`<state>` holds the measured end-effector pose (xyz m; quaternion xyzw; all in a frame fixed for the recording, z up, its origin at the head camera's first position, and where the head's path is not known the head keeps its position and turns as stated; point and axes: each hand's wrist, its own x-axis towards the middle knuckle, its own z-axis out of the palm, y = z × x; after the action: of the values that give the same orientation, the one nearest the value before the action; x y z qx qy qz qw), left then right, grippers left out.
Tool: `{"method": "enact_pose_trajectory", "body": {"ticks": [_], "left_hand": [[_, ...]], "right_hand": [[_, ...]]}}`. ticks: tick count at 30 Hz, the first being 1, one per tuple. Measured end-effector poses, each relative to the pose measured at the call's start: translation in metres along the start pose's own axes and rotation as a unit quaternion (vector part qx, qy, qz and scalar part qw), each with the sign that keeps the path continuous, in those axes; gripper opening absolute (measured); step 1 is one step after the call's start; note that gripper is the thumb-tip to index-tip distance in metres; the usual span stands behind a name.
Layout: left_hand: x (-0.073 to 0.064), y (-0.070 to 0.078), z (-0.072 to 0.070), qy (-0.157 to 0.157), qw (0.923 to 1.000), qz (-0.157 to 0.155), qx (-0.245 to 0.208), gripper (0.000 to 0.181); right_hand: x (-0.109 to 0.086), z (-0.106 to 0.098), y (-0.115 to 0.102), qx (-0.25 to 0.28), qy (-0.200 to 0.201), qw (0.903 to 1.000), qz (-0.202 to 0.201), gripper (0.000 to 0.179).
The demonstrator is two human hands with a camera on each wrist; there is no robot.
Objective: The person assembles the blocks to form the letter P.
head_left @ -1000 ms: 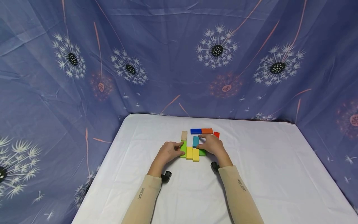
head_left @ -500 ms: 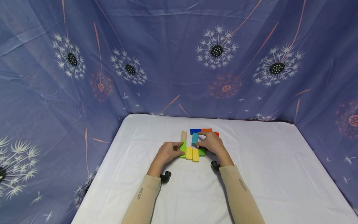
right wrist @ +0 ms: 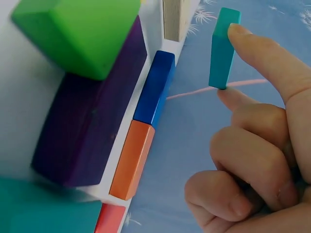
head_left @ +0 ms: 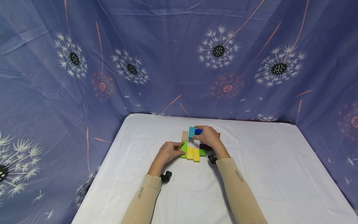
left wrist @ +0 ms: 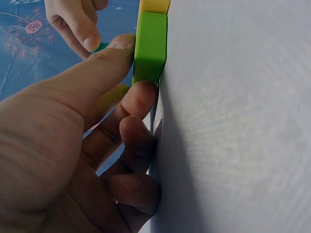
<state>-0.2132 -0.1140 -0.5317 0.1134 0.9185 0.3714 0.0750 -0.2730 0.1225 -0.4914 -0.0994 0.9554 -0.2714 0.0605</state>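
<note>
My left hand (head_left: 168, 151) pinches the long sides or ends of a lime-green block (head_left: 183, 149) lying on the table; in the left wrist view thumb and forefinger touch that green block (left wrist: 149, 46). My right hand (head_left: 211, 137) pinches a light-blue block (head_left: 191, 132) between thumb and forefinger. The right wrist view shows this light-blue block (right wrist: 223, 51) held up, apart from the table, its other fingers curled. Just behind the lime-green block stands a plain wood block (head_left: 185, 136). A dark blue block (head_left: 198, 132) lies beside the held one, partly covered by my right hand.
Two yellow blocks (head_left: 193, 154) and a green block (head_left: 202, 152) run along the row's near side. A purple block (head_left: 205, 147), an orange block (right wrist: 132, 160), a red block (head_left: 219, 135) and a teal block (right wrist: 43, 208) lie around my right hand. White cloth (head_left: 134, 140) covers the table.
The right hand has lifted the light-blue block and carried it away from me and left, to beside the dark blue block. My left hand stays on the lime-green block.
</note>
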Motion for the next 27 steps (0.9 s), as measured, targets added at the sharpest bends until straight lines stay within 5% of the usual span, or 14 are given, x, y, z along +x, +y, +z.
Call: {"method": "enact_pose_trajectory", "body": {"ticks": [15,27], "left_hand": [[-0.001,0.000,-0.001,0.001,0.9999,0.013,-0.001,0.054],[-0.002,0.001,-0.002,0.003,0.9999,0.010,-0.012,0.055]], "right_hand": [[0.033,0.003,-0.003,0.046,0.020,0.9988,0.002,0.066],[0.051,0.009,-0.010,0.051,-0.008,0.9984,0.021,0.065]]}}
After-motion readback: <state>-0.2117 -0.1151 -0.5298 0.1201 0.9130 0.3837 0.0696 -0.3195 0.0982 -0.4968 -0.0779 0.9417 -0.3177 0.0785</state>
